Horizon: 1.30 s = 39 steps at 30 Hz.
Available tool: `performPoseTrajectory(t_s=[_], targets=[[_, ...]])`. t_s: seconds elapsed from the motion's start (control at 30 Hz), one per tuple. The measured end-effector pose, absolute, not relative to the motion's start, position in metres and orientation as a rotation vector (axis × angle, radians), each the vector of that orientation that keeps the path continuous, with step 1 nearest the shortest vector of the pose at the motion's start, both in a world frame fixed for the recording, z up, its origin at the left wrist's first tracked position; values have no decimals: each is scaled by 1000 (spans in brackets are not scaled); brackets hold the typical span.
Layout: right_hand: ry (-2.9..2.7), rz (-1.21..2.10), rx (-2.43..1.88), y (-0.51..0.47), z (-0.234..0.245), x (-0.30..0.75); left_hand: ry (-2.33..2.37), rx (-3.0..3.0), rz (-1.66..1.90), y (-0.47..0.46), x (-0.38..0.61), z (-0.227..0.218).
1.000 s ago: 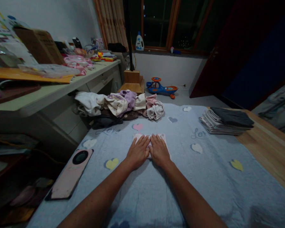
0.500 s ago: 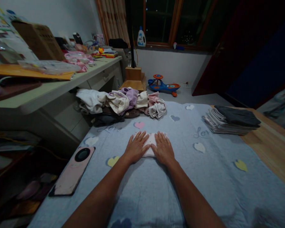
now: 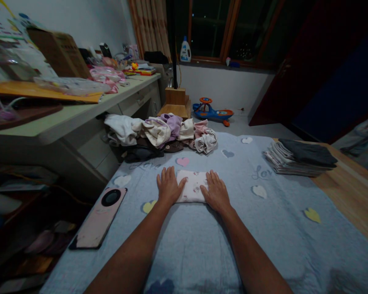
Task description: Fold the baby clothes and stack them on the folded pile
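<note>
A folded white cloth with a small print [image 3: 192,188] lies flat on the blue heart-patterned cover [image 3: 196,245], straight ahead of me. My left hand [image 3: 169,187] is open at its left edge, thumb touching the cloth and the other fingers resting beside it. On the right side, my right hand [image 3: 215,191] lies flat with fingers stretched, partly covering that edge. Whether the cloth is a garment I cannot tell. Beyond it sits a heap of crumpled clothes [image 3: 156,130]. A neat stack of folded clothes [image 3: 300,157] with a dark grey piece on top stands at the right.
A pink phone [image 3: 99,220] lies face down near the cover's left edge. Left of that runs a cluttered desk [image 3: 49,132]. Behind the clothes are a wooden stand [image 3: 174,102] and a blue ride-on toy [image 3: 213,112] on the floor.
My hands have moved apart, the left one outward to the cloth's left edge, uncovering the printed middle. The whole view has shifted slightly.
</note>
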State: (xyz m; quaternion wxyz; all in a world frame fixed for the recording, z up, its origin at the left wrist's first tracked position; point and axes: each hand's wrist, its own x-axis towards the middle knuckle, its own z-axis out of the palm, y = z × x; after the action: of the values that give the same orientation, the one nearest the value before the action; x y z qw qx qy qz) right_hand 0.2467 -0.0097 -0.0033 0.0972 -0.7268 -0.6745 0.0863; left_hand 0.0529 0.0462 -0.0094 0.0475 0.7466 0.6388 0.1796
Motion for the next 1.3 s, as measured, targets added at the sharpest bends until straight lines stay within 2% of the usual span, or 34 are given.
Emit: performPoseTrajectory(t_s=[0.13, 0.33, 0.63, 0.83, 0.97, 1.1, 1.3], targets=[[-1991, 230, -2139, -8, 9, 242, 2042, 2201, 541, 47, 51, -2], [-2167, 254, -1884, -4, 16, 219, 2064, 2185, 472, 49, 55, 3], [-2173, 271, -1964, -4, 5, 210, 2006, 2084, 420, 59, 53, 3], [-2162, 280, -1951, -6, 7, 211, 1773, 2113, 501, 58, 57, 6], [-2158, 271, -1935, -7, 6, 212, 1694, 1912, 647, 56, 57, 6], [-2154, 263, -1926, -5, 3, 214, 1530, 1460, 814, 61, 55, -3], [-2085, 363, -1846, -11, 17, 214, 1125, 1016, 864, 59, 61, -4]])
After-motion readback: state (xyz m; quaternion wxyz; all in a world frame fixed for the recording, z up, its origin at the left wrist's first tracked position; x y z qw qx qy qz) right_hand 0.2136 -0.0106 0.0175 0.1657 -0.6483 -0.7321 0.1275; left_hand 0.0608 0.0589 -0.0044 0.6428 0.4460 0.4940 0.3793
